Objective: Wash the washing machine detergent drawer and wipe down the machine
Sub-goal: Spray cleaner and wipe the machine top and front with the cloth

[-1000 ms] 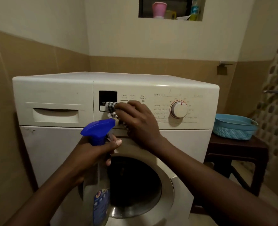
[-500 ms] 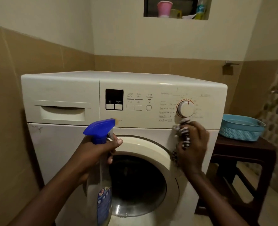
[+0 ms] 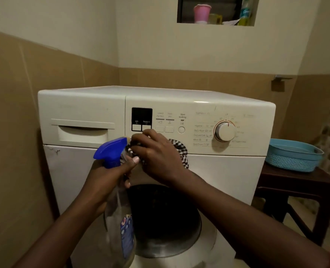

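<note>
A white front-loading washing machine [image 3: 228, 171] fills the middle of the view. Its detergent drawer [image 3: 83, 132] at the upper left is closed. My right hand [image 3: 156, 153] presses a black-and-white checked cloth [image 3: 181, 151] against the lower edge of the control panel, just under the buttons. My left hand [image 3: 110, 178] holds a clear spray bottle [image 3: 119, 219] with a blue trigger head upright in front of the round door [image 3: 166, 219]. The program dial [image 3: 224, 131] sits to the right of the cloth.
A teal plastic basket [image 3: 293, 155] rests on a dark wooden stool [image 3: 295, 186] to the right of the machine. Tiled walls close in on the left and behind. A wall niche [image 3: 216, 11] above holds a pink cup and bottles.
My right hand with the cloth has swept left from under the dial to beneath the buttons. The left hand and the bottle stay where they were relative to the machine.
</note>
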Available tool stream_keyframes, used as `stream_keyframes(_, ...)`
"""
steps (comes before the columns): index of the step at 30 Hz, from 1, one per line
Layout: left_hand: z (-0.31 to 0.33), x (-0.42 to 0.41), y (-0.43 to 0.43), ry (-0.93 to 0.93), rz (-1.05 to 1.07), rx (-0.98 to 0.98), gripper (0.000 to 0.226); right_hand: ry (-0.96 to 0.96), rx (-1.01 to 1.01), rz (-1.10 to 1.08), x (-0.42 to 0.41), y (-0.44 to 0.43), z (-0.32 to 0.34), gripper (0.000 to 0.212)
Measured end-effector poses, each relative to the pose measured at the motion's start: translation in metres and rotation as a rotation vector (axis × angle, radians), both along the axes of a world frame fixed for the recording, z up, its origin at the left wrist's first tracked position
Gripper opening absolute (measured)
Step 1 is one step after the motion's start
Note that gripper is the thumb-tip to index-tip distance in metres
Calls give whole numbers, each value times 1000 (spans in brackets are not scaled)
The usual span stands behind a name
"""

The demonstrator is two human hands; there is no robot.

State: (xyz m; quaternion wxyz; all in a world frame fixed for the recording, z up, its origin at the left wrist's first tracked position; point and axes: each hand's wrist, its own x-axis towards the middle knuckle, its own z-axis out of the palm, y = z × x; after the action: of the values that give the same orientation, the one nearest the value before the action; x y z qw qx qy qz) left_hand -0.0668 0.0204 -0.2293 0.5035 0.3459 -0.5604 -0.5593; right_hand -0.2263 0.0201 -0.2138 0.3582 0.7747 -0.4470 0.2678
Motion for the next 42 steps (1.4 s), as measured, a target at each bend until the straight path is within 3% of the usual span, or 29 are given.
stream_keyframes(2,5,3,1,13,-9,7,51,-53,-50,-25,-8,5,13,23)
stream_keyframes(7,16,12,0,37,-37,41,55,-639,-374,-271,-72,33,65,37)
stream_keyframes(9,19,13,-2,40,-39,37,56,-724,-392,-295,-74,34,73,43)
stream_keyframes(11,23,12,-4,35,-38,25,57,-651,-369,-271,-51,21,72,35)
stream_keyframes(18,21,20,-10,40,-1,-35,47,-251,-226,-107,31,-33,52,38)
stream_keyframes(21,19,23,-7,66,6,-15,39,-55,-124,-23,34,-31,29,38)
stream_keyframes(24,15,25,-6,79,-27,-5,35,-40,-166,-26,10,-24,35,35)
stream_keyframes(29,18,30,-12,42,-45,24,41,-399,-492,-316,-63,16,40,44)
stream_keyframes(33,23,19,-7,9,-129,-26,36,-506,-450,-394,-84,40,44,48)
stream_keyframes(37,36,1,-4,-36,-168,-67,42,-875,-485,-276,-82,43,70,35)
stream_keyframes(42,70,-26,1,11,-218,-63,39,-1096,-281,-35,-77,49,107,9)
